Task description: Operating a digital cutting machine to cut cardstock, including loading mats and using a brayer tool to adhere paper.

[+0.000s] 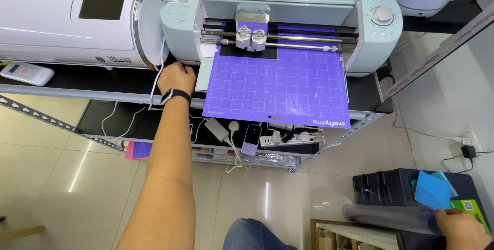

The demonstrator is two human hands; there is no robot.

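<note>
Far left on the shelf: left hand point(177, 77), fingers curled against the near left corner of the mint cutting machine point(280, 23), perhaps steadying it, grip closed on nothing visible. Centre: purple cutting mat point(278, 90) fed under the rollers, jutting toward the near side. Near right: right hand point(462, 228) pinching a clear film sheet point(386, 215), blue square point(431, 190) just above.

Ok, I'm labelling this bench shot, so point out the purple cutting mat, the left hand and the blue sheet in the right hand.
purple cutting mat point(278, 88): head view, middle of its grid.
left hand point(176, 78): head view, back of the hand.
blue sheet point(432, 190): head view, its centre.
</note>
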